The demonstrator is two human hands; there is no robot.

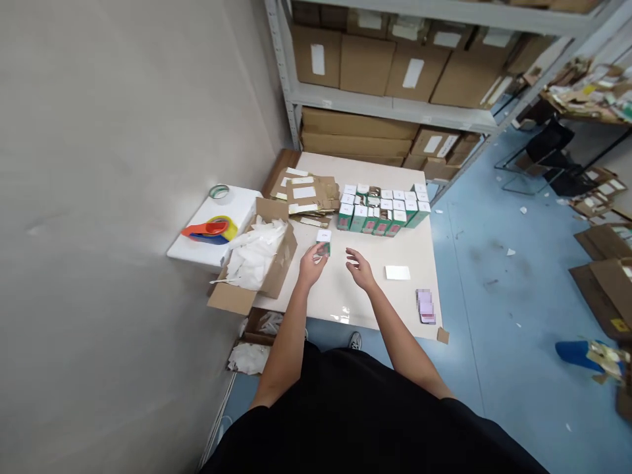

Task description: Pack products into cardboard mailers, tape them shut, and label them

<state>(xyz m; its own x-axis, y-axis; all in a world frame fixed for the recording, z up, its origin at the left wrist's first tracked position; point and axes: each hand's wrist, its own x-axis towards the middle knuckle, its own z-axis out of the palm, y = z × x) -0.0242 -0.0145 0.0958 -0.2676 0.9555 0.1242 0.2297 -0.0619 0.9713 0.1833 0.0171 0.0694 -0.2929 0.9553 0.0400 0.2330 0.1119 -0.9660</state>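
Note:
My left hand (pixel 311 264) is closed around the lower part of a small green-and-white carton (pixel 324 236), its white top toward the far side of the table. Some of the carton is hidden by my fingers. A short gap to the right, my right hand (pixel 360 268) hovers with bent, parted fingers and holds nothing. Beyond both hands stand several similar cartons (pixel 374 215) in rows, green with white tops and some pink panels. A flat white box (pixel 397 272) lies to the right of my right hand.
Left of the table (pixel 340 289), an opened cardboard box (pixel 279 270) holds white packing pieces (pixel 259 250). Flattened cardboard (pixel 309 194) is piled behind it. Tape (pixel 218 191) sits on a white surface. A purple item (pixel 425 306) lies near the right edge. Loaded shelves (pixel 390 104) stand behind.

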